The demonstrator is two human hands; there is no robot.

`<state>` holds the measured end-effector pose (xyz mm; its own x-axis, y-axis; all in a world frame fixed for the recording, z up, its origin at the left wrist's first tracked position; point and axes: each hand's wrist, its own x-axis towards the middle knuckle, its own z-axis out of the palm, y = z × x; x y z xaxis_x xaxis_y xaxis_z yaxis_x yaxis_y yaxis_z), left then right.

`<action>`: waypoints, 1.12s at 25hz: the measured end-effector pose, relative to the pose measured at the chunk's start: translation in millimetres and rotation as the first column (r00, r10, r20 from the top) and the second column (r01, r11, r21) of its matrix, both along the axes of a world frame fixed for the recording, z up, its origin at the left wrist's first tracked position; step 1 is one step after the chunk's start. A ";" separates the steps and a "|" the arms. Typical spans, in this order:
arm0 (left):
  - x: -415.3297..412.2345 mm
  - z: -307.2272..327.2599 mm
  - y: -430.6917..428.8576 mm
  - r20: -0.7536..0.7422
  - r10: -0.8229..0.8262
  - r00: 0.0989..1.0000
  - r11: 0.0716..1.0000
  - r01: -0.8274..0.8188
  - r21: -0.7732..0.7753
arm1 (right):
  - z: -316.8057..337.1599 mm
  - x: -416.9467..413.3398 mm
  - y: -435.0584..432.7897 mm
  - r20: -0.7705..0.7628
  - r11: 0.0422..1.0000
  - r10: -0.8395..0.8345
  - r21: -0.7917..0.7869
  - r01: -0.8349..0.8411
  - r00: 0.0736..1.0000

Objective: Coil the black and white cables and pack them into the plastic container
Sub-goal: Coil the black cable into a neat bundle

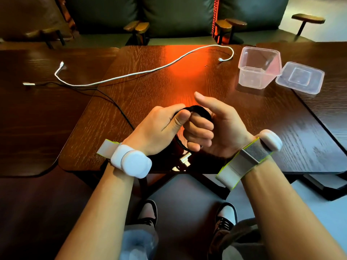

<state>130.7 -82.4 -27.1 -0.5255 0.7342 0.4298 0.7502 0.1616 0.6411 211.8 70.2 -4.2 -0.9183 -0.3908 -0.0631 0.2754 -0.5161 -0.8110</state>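
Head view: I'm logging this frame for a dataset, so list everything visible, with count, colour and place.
Thin black cable: one, black, partly coiled in both hands, rest trailing left across the table.
White braided cable: one, white, uncoiled across the far table.
Clear plastic container: one, transparent, far right, open.
Clear plastic lid: one, transparent, right of container.
Dark wooden tables: three, brown.
Padded seats: dark, behind tables.
Wrist bands: two, white.
Shoes: two, below.
Left hand, right hand: gripping the coil.

Dim room; an orange-red glow streaks the table (187, 76) from its far edge. Wide-angle bending curves the edges; focus is sharp centrally.
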 end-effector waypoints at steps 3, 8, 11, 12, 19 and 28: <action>8.0 3.8 6.8 0.025 -0.076 0.997 0.992 0.073 0.107 | 1.5 4.3 0.1 -0.068 0.968 0.191 -0.149 -0.200 0.979; 4.2 -1.1 10.6 0.121 -0.087 0.989 0.977 0.061 0.206 | 3.2 6.3 -5.3 -0.055 0.896 0.157 -0.412 -0.166 0.986; -2.8 -6.1 2.4 0.102 -0.037 0.994 0.985 0.019 0.169 | 4.7 5.1 -3.7 -0.068 0.876 0.021 -0.479 -0.051 0.997; -5.6 -6.7 -0.5 0.051 0.008 0.999 0.985 -0.016 0.171 | 5.2 3.9 -1.8 -0.072 0.867 -0.019 -0.498 -0.019 0.997; -32.5 -10.8 -17.4 0.039 0.370 0.928 0.885 -0.365 0.291 | -1.4 0.2 9.0 0.033 0.821 -0.155 -0.552 0.147 0.987; -24.2 -17.5 -12.0 -0.209 0.092 0.974 0.990 -0.113 -0.087 | 4.0 -6.3 12.1 0.287 0.505 -0.470 -0.689 0.521 0.835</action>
